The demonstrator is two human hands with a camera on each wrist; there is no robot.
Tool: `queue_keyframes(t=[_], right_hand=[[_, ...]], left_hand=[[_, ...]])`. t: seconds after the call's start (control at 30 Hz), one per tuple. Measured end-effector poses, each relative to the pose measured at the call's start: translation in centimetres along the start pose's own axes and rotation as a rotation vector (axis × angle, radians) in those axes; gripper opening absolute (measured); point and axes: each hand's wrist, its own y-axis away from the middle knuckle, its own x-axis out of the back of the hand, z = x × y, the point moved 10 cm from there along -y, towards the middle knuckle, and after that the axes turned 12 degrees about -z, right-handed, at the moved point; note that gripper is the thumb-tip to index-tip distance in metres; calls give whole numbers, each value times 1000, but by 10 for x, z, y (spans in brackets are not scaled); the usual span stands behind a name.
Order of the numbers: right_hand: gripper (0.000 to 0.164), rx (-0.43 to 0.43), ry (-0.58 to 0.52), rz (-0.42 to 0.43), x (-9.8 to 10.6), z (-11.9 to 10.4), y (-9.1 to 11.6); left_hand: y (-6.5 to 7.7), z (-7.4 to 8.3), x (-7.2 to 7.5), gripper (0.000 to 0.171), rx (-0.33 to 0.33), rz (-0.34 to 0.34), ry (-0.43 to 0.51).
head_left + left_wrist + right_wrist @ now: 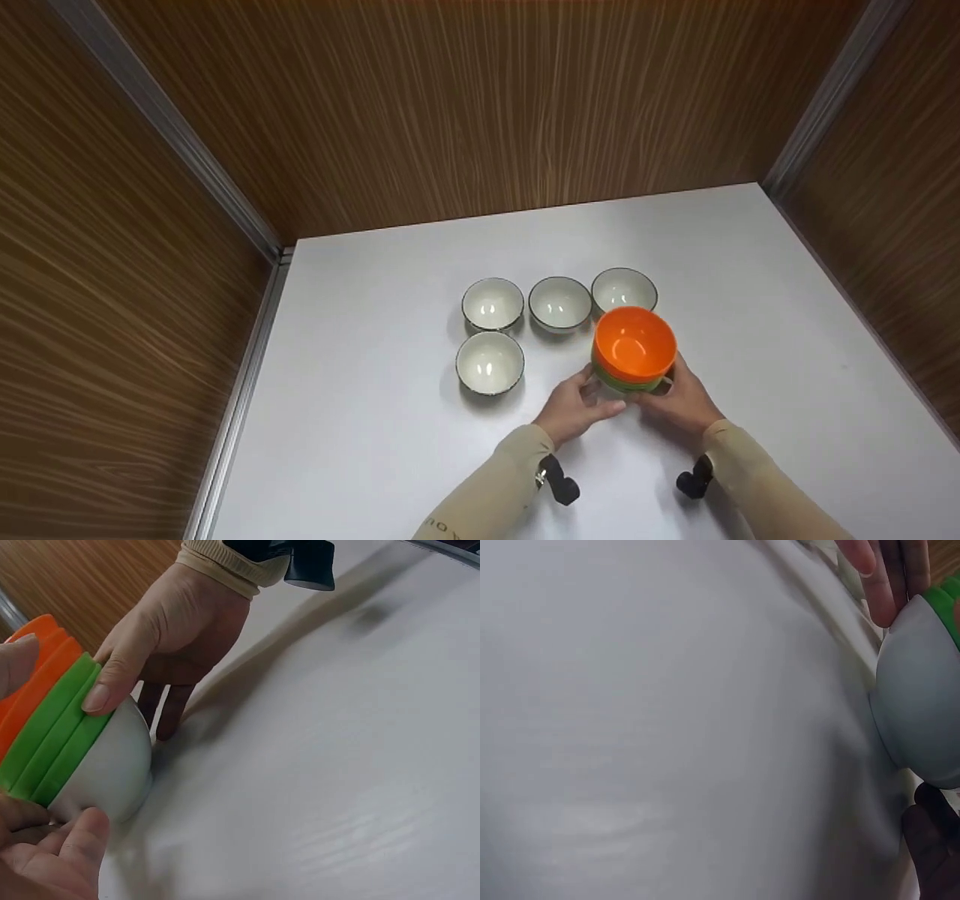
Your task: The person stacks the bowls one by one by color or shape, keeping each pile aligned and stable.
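Bowl stack (pixel 635 346), orange over green over white, is being held above the counter's (pixel 360 420) near side, left hand (pixel 574 409) and right hand (pixel 681 401) clamping it; in head view it is overlapping the rightmost of four pale bowls (pixel 560 304)

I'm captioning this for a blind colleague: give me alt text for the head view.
A person's left hand and right hand hold a stack of bowls, orange over green, at a white table. Beyond it and to its left are four pale, dark-rimmed bowls: three in a row, one in front of the leftmost.
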Motion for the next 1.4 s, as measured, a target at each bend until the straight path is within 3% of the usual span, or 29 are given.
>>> queue_keyframes(t=[0.2, 0.63, 1.03, 1.27, 1.4], right_hand=[[91, 8, -23, 18, 16, 7, 3], [96, -69, -7, 30, 40, 24, 7], [96, -39, -66, 51, 40, 31, 1], [97, -41, -59, 55, 40, 32, 1], [97, -43, -69, 62, 40, 32, 1]], left_hand=[[-15, 2, -16, 84, -15, -45, 32], [-40, 12, -29, 84, 47, -133, -127], [-43, 14, -23, 85, 101, -136, -213], [-42, 7, -20, 89, 101, -148, -148], [-41, 1, -11, 91, 122, -110, -113]])
